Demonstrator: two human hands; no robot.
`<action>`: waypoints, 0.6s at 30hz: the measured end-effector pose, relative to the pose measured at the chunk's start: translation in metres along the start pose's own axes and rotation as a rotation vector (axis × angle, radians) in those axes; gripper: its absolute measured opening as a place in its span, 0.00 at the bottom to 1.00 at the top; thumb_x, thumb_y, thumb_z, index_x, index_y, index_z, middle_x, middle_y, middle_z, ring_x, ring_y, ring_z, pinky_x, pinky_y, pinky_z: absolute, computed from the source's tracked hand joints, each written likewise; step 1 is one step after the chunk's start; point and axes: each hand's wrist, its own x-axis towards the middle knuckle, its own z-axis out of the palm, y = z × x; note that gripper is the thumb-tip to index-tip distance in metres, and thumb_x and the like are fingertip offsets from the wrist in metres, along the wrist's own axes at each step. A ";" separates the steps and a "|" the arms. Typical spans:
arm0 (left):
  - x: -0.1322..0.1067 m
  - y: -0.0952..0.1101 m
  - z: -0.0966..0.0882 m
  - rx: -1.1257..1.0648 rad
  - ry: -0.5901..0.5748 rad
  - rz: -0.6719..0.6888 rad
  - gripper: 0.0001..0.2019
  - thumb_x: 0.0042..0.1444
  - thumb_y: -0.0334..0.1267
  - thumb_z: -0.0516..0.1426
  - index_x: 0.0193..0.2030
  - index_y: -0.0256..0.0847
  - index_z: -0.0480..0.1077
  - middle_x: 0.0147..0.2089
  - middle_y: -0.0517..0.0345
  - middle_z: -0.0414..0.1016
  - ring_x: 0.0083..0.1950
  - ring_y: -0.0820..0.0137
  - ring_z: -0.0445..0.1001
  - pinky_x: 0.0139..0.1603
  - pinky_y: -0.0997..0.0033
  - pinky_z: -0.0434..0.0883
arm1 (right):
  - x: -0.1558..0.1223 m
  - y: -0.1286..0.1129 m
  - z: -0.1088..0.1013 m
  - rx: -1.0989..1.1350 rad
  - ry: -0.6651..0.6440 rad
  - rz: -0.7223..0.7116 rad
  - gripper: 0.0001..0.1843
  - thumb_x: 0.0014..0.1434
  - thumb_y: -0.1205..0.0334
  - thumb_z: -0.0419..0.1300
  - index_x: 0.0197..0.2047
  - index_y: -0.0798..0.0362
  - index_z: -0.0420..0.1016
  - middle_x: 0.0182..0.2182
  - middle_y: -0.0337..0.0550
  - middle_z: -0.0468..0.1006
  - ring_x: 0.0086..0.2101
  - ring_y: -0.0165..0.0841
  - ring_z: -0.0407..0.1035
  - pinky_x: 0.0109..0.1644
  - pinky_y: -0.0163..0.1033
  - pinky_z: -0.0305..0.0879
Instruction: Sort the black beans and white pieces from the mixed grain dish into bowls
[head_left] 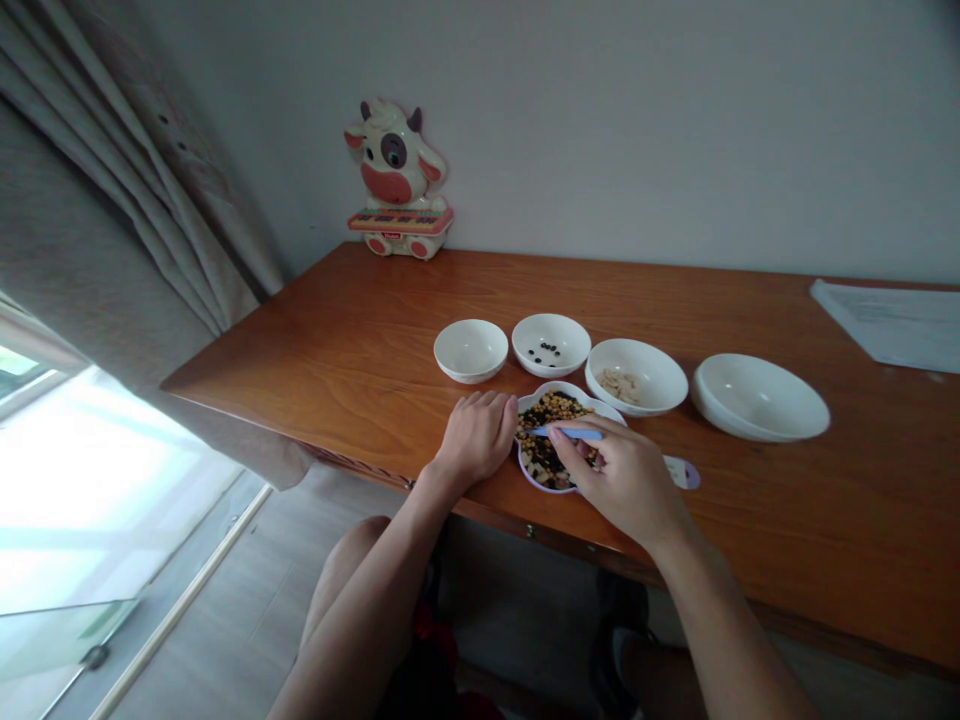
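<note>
The right hand (622, 480) pinched what looked like blue tweezers (574, 433) lying crosswise over the bean dish (520, 452), while the empty, relaxed left hand (474, 437) rested just beside its rim

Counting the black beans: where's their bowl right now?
In the head view, the white bowl of black beans sits on the wooden table, between the leftmost white bowl and the bowl of pale seeds, just behind the lobed dish.

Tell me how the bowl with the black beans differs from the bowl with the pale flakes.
The black-bean bowl is smaller than the pale-flake bowl. The black-bean bowl holds a few black beans; the pale-flake bowl holds a small heap of pale flakes. Both are round white bowls on the wooden table.
</note>
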 end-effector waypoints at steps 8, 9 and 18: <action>0.001 0.001 -0.002 -0.014 -0.008 -0.011 0.20 0.74 0.38 0.41 0.37 0.40 0.69 0.39 0.50 0.78 0.39 0.64 0.76 0.43 0.64 0.69 | 0.000 0.000 0.000 -0.007 -0.009 0.001 0.14 0.68 0.55 0.57 0.44 0.52 0.83 0.43 0.45 0.85 0.42 0.38 0.79 0.49 0.44 0.74; 0.001 0.002 -0.002 -0.015 -0.010 -0.012 0.20 0.74 0.38 0.41 0.37 0.40 0.69 0.39 0.50 0.78 0.39 0.64 0.76 0.43 0.64 0.69 | 0.000 0.000 0.001 -0.007 -0.009 -0.001 0.14 0.68 0.55 0.57 0.44 0.52 0.83 0.43 0.45 0.85 0.42 0.38 0.79 0.49 0.44 0.74; 0.000 0.002 -0.002 -0.001 -0.016 -0.010 0.19 0.75 0.38 0.40 0.38 0.40 0.69 0.40 0.51 0.78 0.40 0.64 0.76 0.43 0.64 0.68 | 0.000 -0.002 0.002 -0.025 0.003 -0.035 0.14 0.69 0.57 0.57 0.43 0.53 0.82 0.43 0.46 0.85 0.42 0.38 0.79 0.48 0.44 0.74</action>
